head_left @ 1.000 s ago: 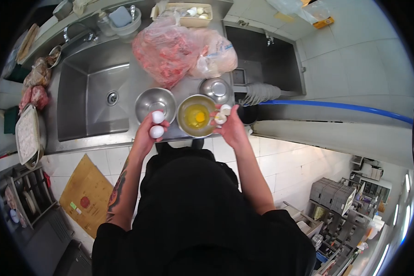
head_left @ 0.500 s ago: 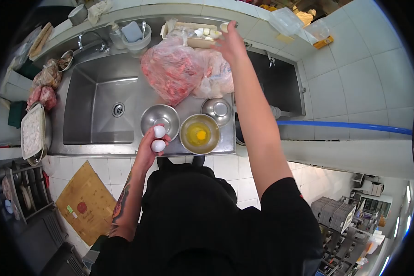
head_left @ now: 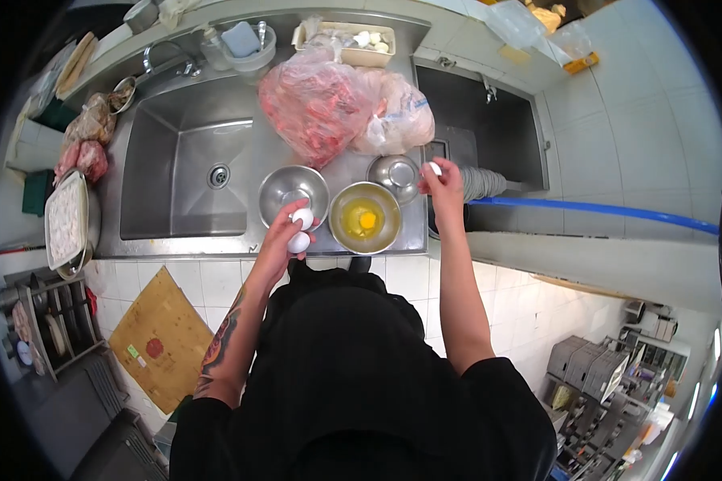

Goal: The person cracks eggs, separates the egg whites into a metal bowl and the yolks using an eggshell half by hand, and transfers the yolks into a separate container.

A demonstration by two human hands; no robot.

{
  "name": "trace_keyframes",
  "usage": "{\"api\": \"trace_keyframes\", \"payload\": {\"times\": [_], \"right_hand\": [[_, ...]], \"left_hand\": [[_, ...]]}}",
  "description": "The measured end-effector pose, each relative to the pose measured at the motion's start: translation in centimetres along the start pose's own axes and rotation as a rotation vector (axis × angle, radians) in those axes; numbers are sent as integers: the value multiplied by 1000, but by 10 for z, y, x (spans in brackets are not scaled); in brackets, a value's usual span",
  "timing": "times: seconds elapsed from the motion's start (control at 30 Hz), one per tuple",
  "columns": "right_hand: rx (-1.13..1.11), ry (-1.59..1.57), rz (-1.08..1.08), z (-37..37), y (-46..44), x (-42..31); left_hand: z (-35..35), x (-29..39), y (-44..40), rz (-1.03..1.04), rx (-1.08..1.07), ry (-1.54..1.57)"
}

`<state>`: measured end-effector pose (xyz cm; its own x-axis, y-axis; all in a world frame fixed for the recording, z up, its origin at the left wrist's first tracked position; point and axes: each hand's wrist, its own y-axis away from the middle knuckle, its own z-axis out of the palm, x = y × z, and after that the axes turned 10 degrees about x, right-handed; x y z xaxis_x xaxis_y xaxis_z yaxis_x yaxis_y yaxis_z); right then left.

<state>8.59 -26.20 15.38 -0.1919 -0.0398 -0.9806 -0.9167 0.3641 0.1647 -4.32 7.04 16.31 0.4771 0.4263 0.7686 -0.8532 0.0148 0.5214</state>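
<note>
My left hand (head_left: 284,239) is closed around two white eggs, an upper egg (head_left: 302,217) and a lower egg (head_left: 298,243), over the near rim of an empty steel bowl (head_left: 277,186). To its right, a second steel bowl (head_left: 338,232) holds raw egg with a yellow yolk (head_left: 367,220) in clear egg white. My right hand (head_left: 448,191) is raised to the right of that bowl, its fingertips closed on a white egg (head_left: 435,169). Behind the egg bowl sits a smaller steel bowl (head_left: 395,170), apparently upside down.
Plastic bags of red meat (head_left: 317,108) and pale meat (head_left: 397,120) lie behind the bowls. A tray (head_left: 365,56) at the back holds white eggs or shells. A sink (head_left: 188,192) is on the left; a blue hose (head_left: 586,210) runs right.
My right hand has come back from the rear tray, where its fingers were spread, and now pinches an egg near the bowls. My left hand still holds its two eggs. The view has shifted slightly.
</note>
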Motion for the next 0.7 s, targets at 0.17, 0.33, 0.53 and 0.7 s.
{"api": "trace_keyframes", "payload": {"times": [0.17, 0.33, 0.53, 0.7], "right_hand": [[64, -34, 98, -48, 31, 25], [-5, -208, 210, -56, 72, 40], [-133, -300, 370, -53, 95, 39], [-306, -465, 444, -48, 93, 33]], "left_hand": [[19, 1, -15, -34, -66, -53], [30, -11, -20, -69, -153, -32], [30, -27, -18, -109, -221, -45], [30, -29, -12, -118, -192, -23]]}}
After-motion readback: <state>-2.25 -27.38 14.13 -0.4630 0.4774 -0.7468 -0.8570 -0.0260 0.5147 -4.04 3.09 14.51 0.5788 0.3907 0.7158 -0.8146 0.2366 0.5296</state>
